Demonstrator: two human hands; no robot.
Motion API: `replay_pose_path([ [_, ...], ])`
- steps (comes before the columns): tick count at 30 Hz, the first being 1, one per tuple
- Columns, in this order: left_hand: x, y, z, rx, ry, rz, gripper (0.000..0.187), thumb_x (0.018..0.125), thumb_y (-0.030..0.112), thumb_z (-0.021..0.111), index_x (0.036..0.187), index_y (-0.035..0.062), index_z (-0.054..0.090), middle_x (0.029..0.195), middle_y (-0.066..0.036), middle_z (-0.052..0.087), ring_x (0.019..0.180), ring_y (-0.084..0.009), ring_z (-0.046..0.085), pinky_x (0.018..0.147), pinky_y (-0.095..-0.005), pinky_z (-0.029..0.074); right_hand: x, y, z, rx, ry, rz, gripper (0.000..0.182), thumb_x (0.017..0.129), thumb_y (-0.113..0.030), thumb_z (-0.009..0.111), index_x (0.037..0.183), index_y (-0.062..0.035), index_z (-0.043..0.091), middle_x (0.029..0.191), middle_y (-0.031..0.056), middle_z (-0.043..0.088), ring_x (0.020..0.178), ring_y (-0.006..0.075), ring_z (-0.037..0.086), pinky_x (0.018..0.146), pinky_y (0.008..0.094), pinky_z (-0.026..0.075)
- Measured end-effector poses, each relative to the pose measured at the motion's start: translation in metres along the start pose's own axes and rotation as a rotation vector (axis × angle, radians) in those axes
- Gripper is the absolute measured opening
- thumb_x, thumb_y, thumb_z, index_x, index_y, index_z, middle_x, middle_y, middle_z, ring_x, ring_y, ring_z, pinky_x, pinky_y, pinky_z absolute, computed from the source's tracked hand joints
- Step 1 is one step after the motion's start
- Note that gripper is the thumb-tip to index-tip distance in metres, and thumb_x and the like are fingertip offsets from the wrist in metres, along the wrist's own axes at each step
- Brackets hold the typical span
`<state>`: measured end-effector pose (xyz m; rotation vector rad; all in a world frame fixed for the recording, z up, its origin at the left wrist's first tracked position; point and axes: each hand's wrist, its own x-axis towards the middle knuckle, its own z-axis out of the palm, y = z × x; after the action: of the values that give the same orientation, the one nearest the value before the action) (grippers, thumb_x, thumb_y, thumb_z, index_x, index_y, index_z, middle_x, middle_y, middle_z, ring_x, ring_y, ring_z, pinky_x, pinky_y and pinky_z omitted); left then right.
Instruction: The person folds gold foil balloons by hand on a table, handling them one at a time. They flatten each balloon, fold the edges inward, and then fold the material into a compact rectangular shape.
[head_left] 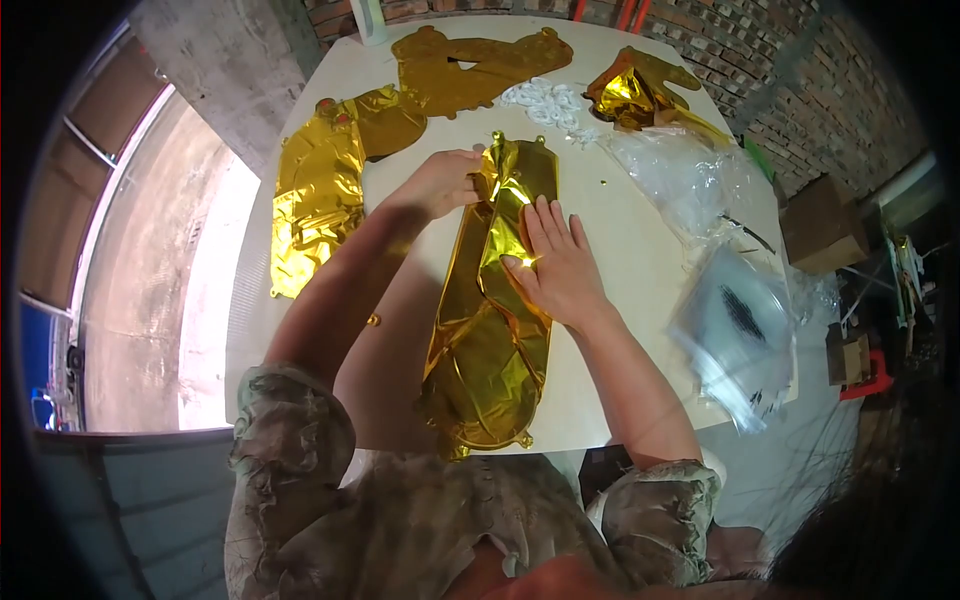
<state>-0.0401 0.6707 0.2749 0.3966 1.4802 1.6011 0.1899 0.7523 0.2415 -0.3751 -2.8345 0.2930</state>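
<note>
A deflated gold foil balloon point(500, 330), folded lengthwise into a long strip, lies on the table in front of me. My left hand point(440, 184) has its fingers curled at the strip's far left edge, closed on the foil. Flat on the right side of the strip rests my right hand point(562, 262), its fingers stretched out and pointing away from me. Creases and bright reflections run through the foil between the two hands. The undersides of my left fingertips are partly hidden by the foil.
More flat gold foil balloons point(318, 205) lie at the left, with another point(480, 70) at the back. White string point(545, 95) and a crumpled gold balloon point(630, 95) sit at the far right. Clear plastic bags point(735, 330) are along the table's point(640, 385) right edge.
</note>
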Motion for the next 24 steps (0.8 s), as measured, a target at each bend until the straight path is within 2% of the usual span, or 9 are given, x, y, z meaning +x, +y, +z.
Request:
replay_pose_path([
  [4,0.011,-0.005,0.010,-0.307,-0.237,-0.033,0.022,0.096,0.001,0.047,0.116,0.0032,0.057,0.116,-0.011,0.063,0.102,-0.0266,0.064,0.091,-0.0360,0.053,0.000,0.000,-0.001,0.045,0.026,0.001,0.078,0.101,-0.051,0.042,0.156,-0.0004,0.019,0.162,0.0215,0.020,0.151,0.0335,0.018,0.122,0.0473,0.013],
  [6,0.032,-0.022,0.003,-0.334,-0.157,-0.032,0.031,0.093,-0.002,0.048,0.123,-0.0014,0.055,0.118,-0.011,0.062,0.100,-0.0250,0.064,0.086,-0.0329,0.052,0.000,0.000,-0.003,0.096,0.038,0.003,0.079,0.101,-0.050,0.043,0.156,0.0000,0.017,0.162,0.0226,0.019,0.151,0.0345,0.018,0.122,0.0478,0.013],
  [8,0.049,-0.037,-0.006,-0.076,-0.132,0.112,0.033,0.088,-0.005,0.050,0.120,-0.0021,0.057,0.108,-0.009,0.064,0.091,-0.0187,0.061,0.078,-0.0288,0.050,0.000,-0.001,-0.004,0.102,0.045,0.002,0.079,0.101,-0.049,0.044,0.156,0.0003,0.017,0.162,0.0231,0.020,0.151,0.0350,0.018,0.122,0.0480,0.014],
  [12,-0.025,0.008,0.027,0.419,-0.091,0.146,0.031,0.083,-0.007,0.051,0.112,-0.0011,0.061,0.094,-0.005,0.063,0.081,-0.0141,0.056,0.071,-0.0274,0.047,-0.001,0.002,0.000,0.109,0.083,-0.021,0.079,0.101,-0.048,0.045,0.156,0.0009,0.016,0.161,0.0243,0.020,0.151,0.0363,0.019,0.122,0.0486,0.014],
  [14,-0.031,0.010,0.031,0.359,0.051,0.098,0.031,0.081,-0.007,0.053,0.108,0.0021,0.064,0.086,-0.003,0.061,0.075,-0.0137,0.056,0.069,-0.0272,0.047,0.000,0.001,-0.002,0.119,0.072,-0.012,0.079,0.101,-0.048,0.045,0.156,0.0014,0.016,0.161,0.0245,0.020,0.151,0.0364,0.019,0.122,0.0488,0.014],
  [16,0.009,-0.016,0.002,0.338,-0.035,0.133,0.033,0.082,-0.007,0.049,0.111,0.0005,0.064,0.088,-0.005,0.061,0.075,-0.0158,0.057,0.069,-0.0296,0.048,0.000,0.000,-0.003,0.127,0.064,-0.008,0.079,0.101,-0.047,0.044,0.156,0.0019,0.016,0.161,0.0247,0.021,0.150,0.0366,0.019,0.122,0.0490,0.014],
  [18,0.010,-0.015,0.003,-0.107,-0.197,0.007,0.035,0.088,-0.005,0.047,0.120,0.0003,0.059,0.110,-0.008,0.067,0.097,-0.0200,0.066,0.088,-0.0326,0.053,0.000,-0.001,-0.006,0.116,0.042,-0.002,0.079,0.101,-0.048,0.044,0.155,0.0032,0.016,0.161,0.0249,0.021,0.150,0.0367,0.019,0.122,0.0492,0.015],
  [19,0.010,-0.018,0.006,-0.145,-0.229,-0.003,0.032,0.091,-0.004,0.045,0.119,-0.0016,0.059,0.111,-0.011,0.067,0.100,-0.0243,0.067,0.090,-0.0368,0.054,0.000,0.000,-0.005,0.115,0.045,-0.003,0.079,0.101,-0.048,0.044,0.155,0.0032,0.016,0.161,0.0249,0.021,0.150,0.0367,0.019,0.122,0.0492,0.015],
  [24,-0.001,-0.020,0.037,-0.254,-0.186,-0.026,0.026,0.100,0.005,0.044,0.120,-0.0004,0.060,0.111,-0.012,0.067,0.099,-0.0227,0.067,0.088,-0.0362,0.055,0.000,0.000,-0.005,0.116,0.043,-0.003,0.080,0.101,-0.048,0.044,0.155,0.0040,0.016,0.160,0.0249,0.021,0.150,0.0363,0.019,0.122,0.0492,0.014],
])
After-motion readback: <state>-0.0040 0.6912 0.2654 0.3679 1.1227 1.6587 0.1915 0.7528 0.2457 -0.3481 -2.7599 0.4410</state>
